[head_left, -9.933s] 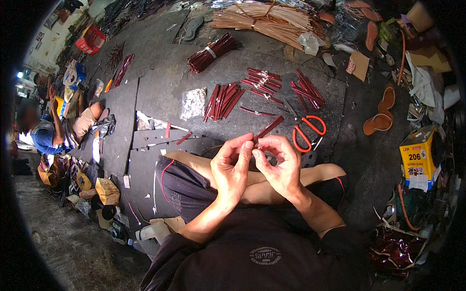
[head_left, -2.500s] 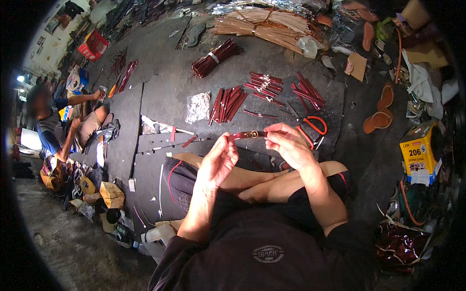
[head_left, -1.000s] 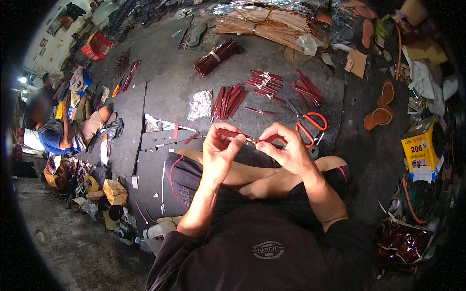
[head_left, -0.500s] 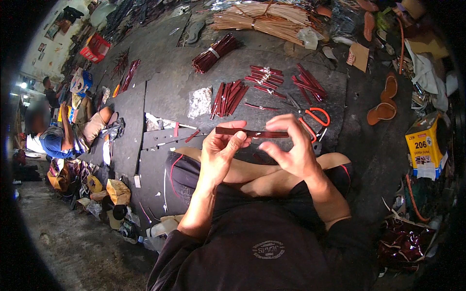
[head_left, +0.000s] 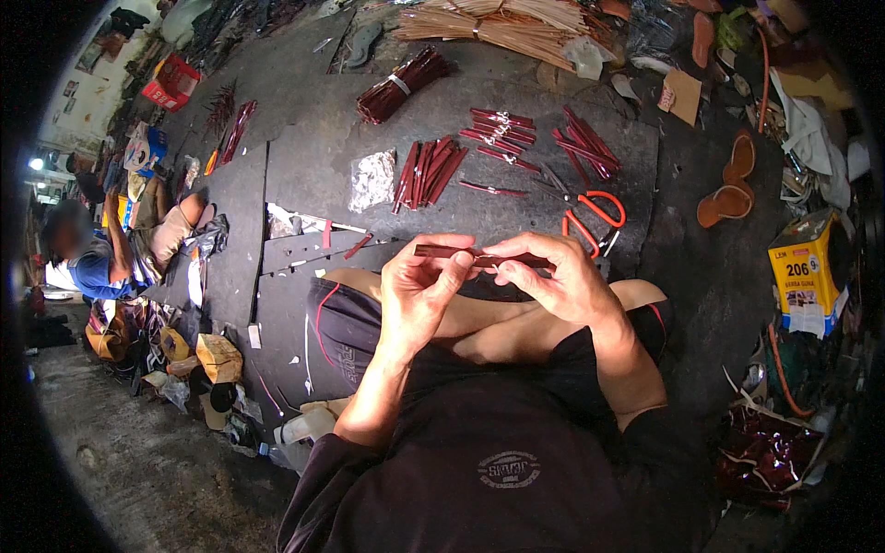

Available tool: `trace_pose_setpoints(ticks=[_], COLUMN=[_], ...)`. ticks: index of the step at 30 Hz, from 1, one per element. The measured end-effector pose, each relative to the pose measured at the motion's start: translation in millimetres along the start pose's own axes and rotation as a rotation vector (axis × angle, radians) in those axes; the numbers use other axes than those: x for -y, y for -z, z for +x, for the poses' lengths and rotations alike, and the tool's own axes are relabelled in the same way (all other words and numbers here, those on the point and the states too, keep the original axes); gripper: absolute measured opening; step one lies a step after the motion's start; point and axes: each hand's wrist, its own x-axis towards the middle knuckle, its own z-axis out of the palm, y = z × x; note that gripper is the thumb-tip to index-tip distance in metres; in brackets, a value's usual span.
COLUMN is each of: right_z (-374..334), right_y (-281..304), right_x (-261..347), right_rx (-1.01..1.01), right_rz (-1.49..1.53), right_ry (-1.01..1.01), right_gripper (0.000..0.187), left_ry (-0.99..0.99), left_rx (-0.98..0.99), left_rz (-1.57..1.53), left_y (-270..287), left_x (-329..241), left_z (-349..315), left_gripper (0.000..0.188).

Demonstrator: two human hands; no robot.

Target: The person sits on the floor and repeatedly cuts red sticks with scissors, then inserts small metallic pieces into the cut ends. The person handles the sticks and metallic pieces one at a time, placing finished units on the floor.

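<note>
A dark red glossy strip (head_left: 441, 251) lies level between my two hands, above my crossed legs. My left hand (head_left: 417, 284) is closed on its left part, thumb in front. The thumb and fingers of my right hand (head_left: 564, 284) pinch it just right of the middle, where a small shiny piece shows. My right fingers partly cover the strip's right end. Beyond my right hand is a tool with orange handles (head_left: 619, 212), probably pliers. A single red strip (head_left: 493, 189) with a shiny middle rests on the dark board, near other strips (head_left: 500, 129) with similar silvery bits.
A fan of plain red strips (head_left: 430, 173) lies beside a clear bag of shiny small pieces (head_left: 372, 181). Farther off are a tied red bundle (head_left: 404, 85) and pale sticks (head_left: 489, 28). Sandals (head_left: 726, 205) and a yellow box (head_left: 804, 272) stand right. Another person (head_left: 101, 249) sits left.
My right hand has moved in from its spread position and now pinches the strip near its middle. My left hand keeps its hold. The view has shifted slightly.
</note>
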Motion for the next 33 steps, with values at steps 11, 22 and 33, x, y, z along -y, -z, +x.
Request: trace_pose_setpoints(ticks=[11,22,33], right_z=[1,4,5], right_y=[-2,-6,-6], right_x=[-14,-21,-21], right_rx=[-0.005,-0.007,-0.036], right_rz=[0.109,0.067,0.079], right_ry=[0.042,0.086,0.053], right_gripper=[0.017,0.014,0.017], left_ry=[-0.016,-0.039,-0.042], left_rx=[-0.004,-0.032,-0.033], left_rz=[0.012,0.044,0.011], left_y=[-1,0,-3], left_x=[-2,-3,2], left_z=[-4,-6,-3], left_gripper=[0.021,0.019,0.019])
